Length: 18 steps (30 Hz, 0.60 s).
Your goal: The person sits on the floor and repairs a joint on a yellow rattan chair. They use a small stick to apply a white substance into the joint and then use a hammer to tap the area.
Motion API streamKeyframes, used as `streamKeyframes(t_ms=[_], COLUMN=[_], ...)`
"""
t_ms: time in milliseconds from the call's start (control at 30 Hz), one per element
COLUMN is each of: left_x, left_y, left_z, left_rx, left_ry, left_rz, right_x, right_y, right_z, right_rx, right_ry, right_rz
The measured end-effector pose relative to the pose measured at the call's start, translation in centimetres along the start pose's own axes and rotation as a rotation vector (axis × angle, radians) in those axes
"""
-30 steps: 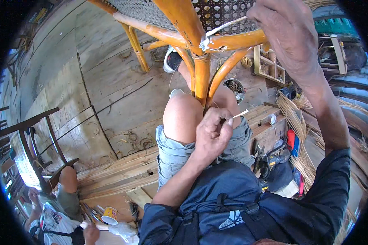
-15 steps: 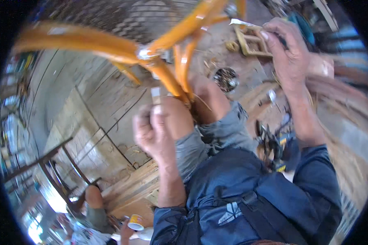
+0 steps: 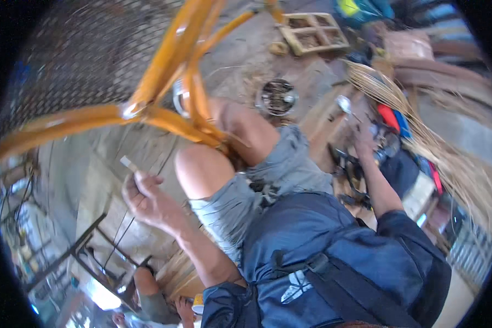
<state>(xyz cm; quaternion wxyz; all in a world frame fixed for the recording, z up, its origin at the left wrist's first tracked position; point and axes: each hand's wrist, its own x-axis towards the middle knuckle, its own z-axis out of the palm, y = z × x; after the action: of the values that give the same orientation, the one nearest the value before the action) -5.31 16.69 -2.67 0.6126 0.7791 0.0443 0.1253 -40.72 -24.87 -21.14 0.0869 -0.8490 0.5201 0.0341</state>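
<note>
My left hand (image 3: pixel 153 201), raised left of my knees, pinches a short, narrow, pale strip (image 3: pixel 127 162) with a whitish tip. What the strip is made of, I cannot make out. My right hand (image 3: pixel 364 136) reaches down at the right among tools and clutter, near a small round silvery object (image 3: pixel 343 104). Its fingers are blurred, so whether they hold anything is unclear. A glossy orange-yellow frame of joined poles (image 3: pixel 167 71) leans against my knees, with shiny wrapping at a joint.
A round tin of scraps (image 3: pixel 279 97) stands beyond my knees, with a divided wooden tray (image 3: pixel 314 34) farther off. A bundle of long cane strands (image 3: pixel 388 90) lies at the right. Dark metal legs of furniture (image 3: pixel 74 251) and another person's knee (image 3: pixel 146 281) are at lower left.
My right hand has come down from the upper right, and the whitish strip it held no longer shows. My left hand has shifted left with its strip. The view has turned, moving the frame leftward.
</note>
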Motion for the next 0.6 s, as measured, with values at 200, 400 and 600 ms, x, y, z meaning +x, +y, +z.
streamKeyframes(t_ms=[200,400,600], left_x=[2.2,3.0,3.5], left_y=[1.9,3.0,2.5], left_z=[0.0,2.2,3.3], left_rx=[0.337,0.367,0.427], left_ry=[0.097,0.029,0.038], left_rz=[0.429,0.396,0.460], right_x=[2.2,3.8,2.8], right_y=[-12.0,-32.6,-44.6], right_z=[-5.8,-12.8,-17.7], right_rx=[0.188,0.634,0.899], right_ry=[0.262,0.479,0.588], right_rz=[-0.411,-0.675,-0.979])
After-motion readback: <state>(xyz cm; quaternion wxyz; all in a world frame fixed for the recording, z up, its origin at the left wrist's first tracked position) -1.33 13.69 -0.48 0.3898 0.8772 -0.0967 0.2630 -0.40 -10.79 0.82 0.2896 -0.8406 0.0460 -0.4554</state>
